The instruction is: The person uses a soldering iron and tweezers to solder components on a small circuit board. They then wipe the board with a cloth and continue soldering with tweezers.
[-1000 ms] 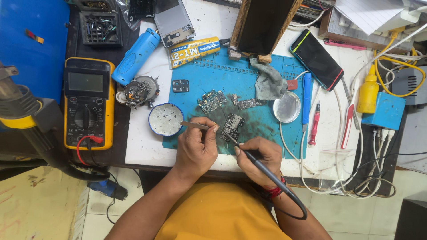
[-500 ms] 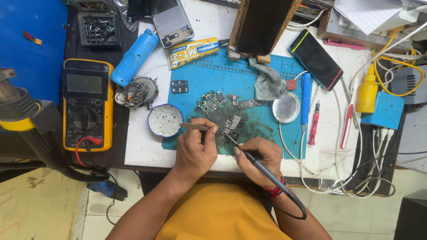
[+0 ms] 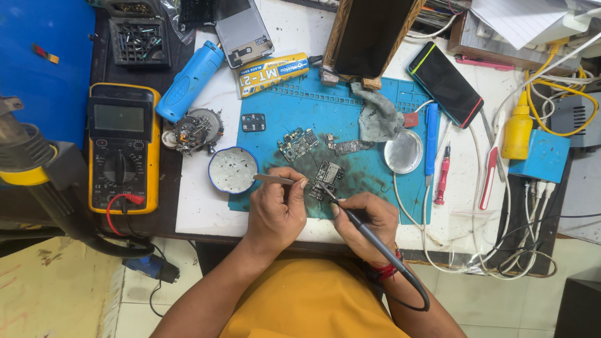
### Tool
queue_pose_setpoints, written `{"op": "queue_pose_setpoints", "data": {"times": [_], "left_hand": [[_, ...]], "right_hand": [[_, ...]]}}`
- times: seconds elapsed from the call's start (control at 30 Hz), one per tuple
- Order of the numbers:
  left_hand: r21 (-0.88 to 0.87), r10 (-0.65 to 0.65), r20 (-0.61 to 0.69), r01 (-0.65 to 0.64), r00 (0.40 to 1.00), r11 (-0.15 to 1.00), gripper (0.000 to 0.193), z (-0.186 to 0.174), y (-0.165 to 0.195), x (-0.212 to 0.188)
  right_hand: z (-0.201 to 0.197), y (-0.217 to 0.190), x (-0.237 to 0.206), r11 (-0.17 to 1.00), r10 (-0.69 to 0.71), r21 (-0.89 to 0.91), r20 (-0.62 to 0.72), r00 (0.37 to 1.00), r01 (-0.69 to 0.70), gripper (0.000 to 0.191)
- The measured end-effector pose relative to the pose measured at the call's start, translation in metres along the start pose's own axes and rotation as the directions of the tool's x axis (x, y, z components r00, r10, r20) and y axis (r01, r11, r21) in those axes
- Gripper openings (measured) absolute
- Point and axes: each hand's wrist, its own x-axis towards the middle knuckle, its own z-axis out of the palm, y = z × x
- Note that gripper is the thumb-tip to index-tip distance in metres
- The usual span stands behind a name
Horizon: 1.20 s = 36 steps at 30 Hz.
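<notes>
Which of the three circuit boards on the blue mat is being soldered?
The dark circuit board nearest the hands, touched by the soldering iron tip. The other two boards lie farther back, untouched.

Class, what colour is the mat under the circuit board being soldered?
The mat is blue, darkly stained near the circuit board; the head view shows it.

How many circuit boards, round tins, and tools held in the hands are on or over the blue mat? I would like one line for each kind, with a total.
Circuit boards: 3 — one, one, one under the tool tips
Round tins: 2 — white-filled tin, metal lid
Tools held: 2 — tweezers in left hand, soldering iron in right hand
Total: 7
</notes>
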Motion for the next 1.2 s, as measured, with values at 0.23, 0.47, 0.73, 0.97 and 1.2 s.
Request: {"op": "queue_pose_setpoints", "data": {"times": [0.23,0.47,0.73,0.97,1.2], "left_hand": [[0.004,-0.017,0.002,0.017,1.0,1.0,0.012,0.0006,0.0008,-0.0003],[0.003,0.0,0.0,0.0,1.0,1.0,0.012,0.0003,0.0002,-0.0007],[-0.005,-0.022,0.001,0.022,1.0,1.0,0.013,0.0016,-0.0014,-0.0018],[-0.008,-0.017,-0.006,0.017,1.0,1.0,0.013,0.0018,-0.0017,-0.0019],[-0.006,-0.018,-0.001,0.018,1.0,1.0,0.012,0.0015,-0.0013,-0.0021]], "right_hand": [[-0.001,0.0007,0.0,1.0,-0.011,-0.002,0.005,1.0,0.011,0.011],[-0.0006,0.0,0.0,1.0,-0.004,-0.008,-0.003,1.0,0.004,0.011],[0.0002,-0.0004,0.0003,1.0,0.005,-0.008,-0.012,1.0,-0.005,0.011],[0.0005,-0.0005,-0.0001,1.0,0.001,-0.023,-0.014,1.0,-0.001,0.012],[0.0004,-0.0006,-0.0001,1.0,0.005,-0.007,-0.015,1.0,-0.005,0.012]]}}
